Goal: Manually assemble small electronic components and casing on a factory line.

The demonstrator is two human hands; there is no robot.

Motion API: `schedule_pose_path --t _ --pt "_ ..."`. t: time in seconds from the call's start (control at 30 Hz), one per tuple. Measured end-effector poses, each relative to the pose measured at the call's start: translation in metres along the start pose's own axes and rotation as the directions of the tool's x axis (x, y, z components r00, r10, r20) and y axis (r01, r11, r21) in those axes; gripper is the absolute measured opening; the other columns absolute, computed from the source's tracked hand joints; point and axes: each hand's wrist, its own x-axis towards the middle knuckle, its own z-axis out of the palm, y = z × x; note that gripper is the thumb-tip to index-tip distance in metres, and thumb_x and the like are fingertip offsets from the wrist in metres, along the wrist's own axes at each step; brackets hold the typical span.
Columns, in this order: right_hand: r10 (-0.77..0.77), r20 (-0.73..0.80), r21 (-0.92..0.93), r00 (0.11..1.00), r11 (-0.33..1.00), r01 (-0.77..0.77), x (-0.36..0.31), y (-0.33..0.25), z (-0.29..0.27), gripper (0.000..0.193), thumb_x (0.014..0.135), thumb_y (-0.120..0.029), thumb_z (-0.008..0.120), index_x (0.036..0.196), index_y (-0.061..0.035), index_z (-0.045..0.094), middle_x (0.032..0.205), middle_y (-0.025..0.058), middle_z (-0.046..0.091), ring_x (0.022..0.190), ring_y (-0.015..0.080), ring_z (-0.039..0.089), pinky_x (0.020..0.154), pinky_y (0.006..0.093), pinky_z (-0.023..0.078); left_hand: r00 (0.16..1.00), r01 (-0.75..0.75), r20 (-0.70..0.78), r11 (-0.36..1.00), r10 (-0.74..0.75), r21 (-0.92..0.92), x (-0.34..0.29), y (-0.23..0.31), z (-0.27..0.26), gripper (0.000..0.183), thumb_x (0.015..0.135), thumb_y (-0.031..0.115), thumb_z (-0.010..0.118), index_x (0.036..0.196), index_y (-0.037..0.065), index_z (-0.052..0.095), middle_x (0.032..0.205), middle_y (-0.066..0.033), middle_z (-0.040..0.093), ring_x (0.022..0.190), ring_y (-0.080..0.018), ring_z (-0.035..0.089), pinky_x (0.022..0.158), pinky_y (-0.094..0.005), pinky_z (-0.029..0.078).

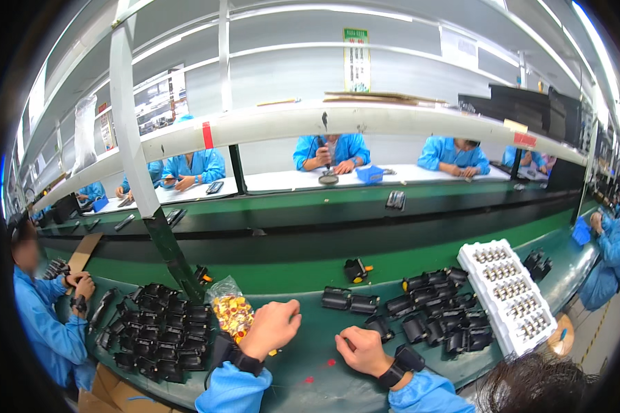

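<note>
My left hand [274, 330] is closed, its fingers bent inward, beside a clear plastic bag [233, 310] of small yellow and red parts. My right hand [365, 351] has curled fingers and rests just in front of some black plastic housings [437, 310]. The inside of either hand is hidden, so anything held cannot be made out. A strip of green tabletop [303, 358] with small red spots separates the hands. Both wrists wear black bands. Two cylindrical black housings [350, 301] lie beyond my hands, and another housing [356, 270] with a yellow-orange piece sits farther back.
More black housings [165, 330] crowd the table's left. A white foam tray [506, 296] with rows of metal parts stands at right. A post [134, 124] rises at left. Co-workers in blue sit left, right and across the green ledge [289, 249]. Dark hair intrudes at lower right.
</note>
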Motion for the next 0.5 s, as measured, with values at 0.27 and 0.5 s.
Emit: schedule_pose_path --t 0.27,0.5 --pt "0.020 0.103 0.050 0.995 0.998 -0.026 0.002 0.008 0.010 0.014 0.084 -0.006 0.066 0.074 -0.0040 0.055 0.063 0.0097 0.055 0.053 0.0289 0.057 0.047 0.0388 0.043 0.922 -0.095 0.387 0.958 -0.017 0.269 -0.039 -0.027 -0.015 0.023 0.079 0.019 0.068 0.095 0.002 0.063 0.080 -0.0191 0.067 0.080 -0.0387 0.066 0.070 -0.0493 0.051" --pt "0.080 0.053 0.079 0.995 0.993 -0.084 0.005 0.004 0.006 0.014 0.084 -0.006 0.066 0.074 -0.0042 0.056 0.063 0.0095 0.056 0.051 0.0271 0.057 0.047 0.0373 0.042 0.931 -0.154 0.365 0.936 0.030 0.318 -0.044 -0.045 0.012 0.019 0.077 0.006 0.059 0.096 0.002 0.062 0.079 -0.0207 0.066 0.079 -0.0401 0.066 0.068 -0.0501 0.051"
